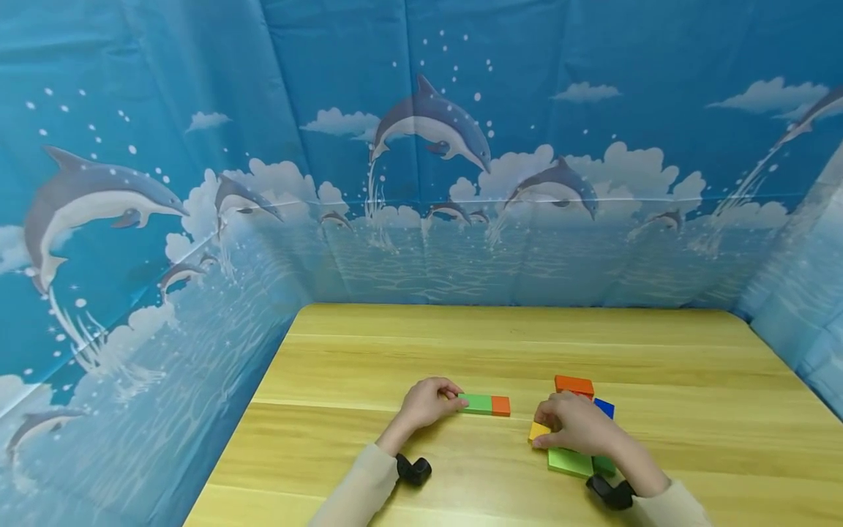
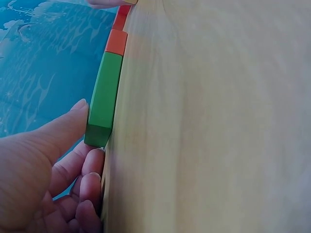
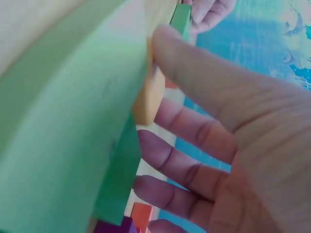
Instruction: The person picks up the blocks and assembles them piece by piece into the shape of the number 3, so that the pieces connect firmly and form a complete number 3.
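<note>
On the left, my left hand [image 1: 426,401] pinches the left end of a long green block [image 1: 476,404] lying on the table. An orange block [image 1: 500,406] sits flush against that block's right end. My right hand [image 1: 576,424] holds a yellow block [image 1: 537,432] between thumb and fingers; in the right wrist view the yellow block [image 3: 148,102] shows partly behind the thumb. Around and under this hand are a light green block [image 1: 570,462], a darker green block [image 1: 604,465], a blue block [image 1: 604,408] and a red-orange block [image 1: 574,385], some partly hidden by it.
The blocks lie on a yellow wooden table [image 1: 369,344]. A blue dolphin-print curtain [image 1: 428,249] hangs along its far edge and both sides. Black straps with small devices are on both wrists.
</note>
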Demonstrator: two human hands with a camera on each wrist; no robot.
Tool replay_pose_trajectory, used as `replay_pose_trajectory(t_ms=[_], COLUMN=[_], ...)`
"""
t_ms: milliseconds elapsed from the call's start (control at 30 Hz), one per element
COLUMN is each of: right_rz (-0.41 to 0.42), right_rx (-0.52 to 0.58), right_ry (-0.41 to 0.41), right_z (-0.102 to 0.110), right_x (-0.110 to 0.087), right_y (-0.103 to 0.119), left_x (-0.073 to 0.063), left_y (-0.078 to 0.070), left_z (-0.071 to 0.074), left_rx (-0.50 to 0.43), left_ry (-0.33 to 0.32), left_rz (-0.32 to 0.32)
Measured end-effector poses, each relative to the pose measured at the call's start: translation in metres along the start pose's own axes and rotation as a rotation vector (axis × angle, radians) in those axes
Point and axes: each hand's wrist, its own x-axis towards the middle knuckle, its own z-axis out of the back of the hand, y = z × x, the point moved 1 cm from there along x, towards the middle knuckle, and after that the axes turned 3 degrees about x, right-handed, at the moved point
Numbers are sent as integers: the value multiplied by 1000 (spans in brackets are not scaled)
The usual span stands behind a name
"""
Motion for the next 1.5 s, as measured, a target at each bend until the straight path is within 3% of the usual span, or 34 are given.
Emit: replay_pose_trajectory(t_ms=[233,500,900,1200,1500], right_rz=[1,-100,-192,-286,-201], right_rx=[47,178,150,25,-4], right_ry=[13,31,-28,-127,-124], right_z=[-11,-10,-15,-16,-15], right_x=[1,4,30,32,36], right_y=[5,4,9,9,8], left_x=[-2,-2,3,2,2], left_y=[2,0,-1,0,1], left_z=[-1,0,2,1,1], left_rx=[6,-7,12,6,7], left_ry=[-2,4,8,16,14], left_rz=[5,-2,-13,-18,-6])
